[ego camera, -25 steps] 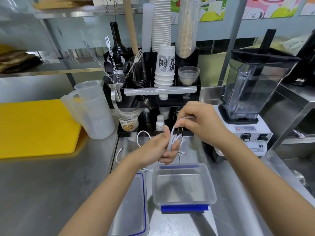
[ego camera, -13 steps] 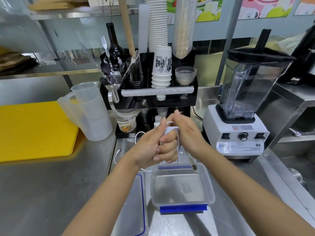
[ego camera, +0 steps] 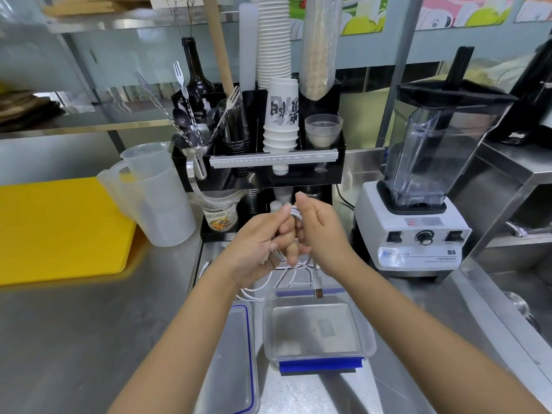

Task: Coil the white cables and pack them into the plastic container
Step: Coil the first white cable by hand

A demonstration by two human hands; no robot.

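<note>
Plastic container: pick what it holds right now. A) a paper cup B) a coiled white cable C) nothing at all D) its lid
C: the plastic container shows only its bare bottom; the white cable is gripped between the left hand and right hand above it, and the lid lies beside it.

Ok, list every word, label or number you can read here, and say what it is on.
"Q5": front of the white blender base.
"TUSI", partly hidden: label of the dark bottle.
Large brush characters on the paper cup: not legible to me.
Print on the snack cup and blender brand line: too small.
</note>
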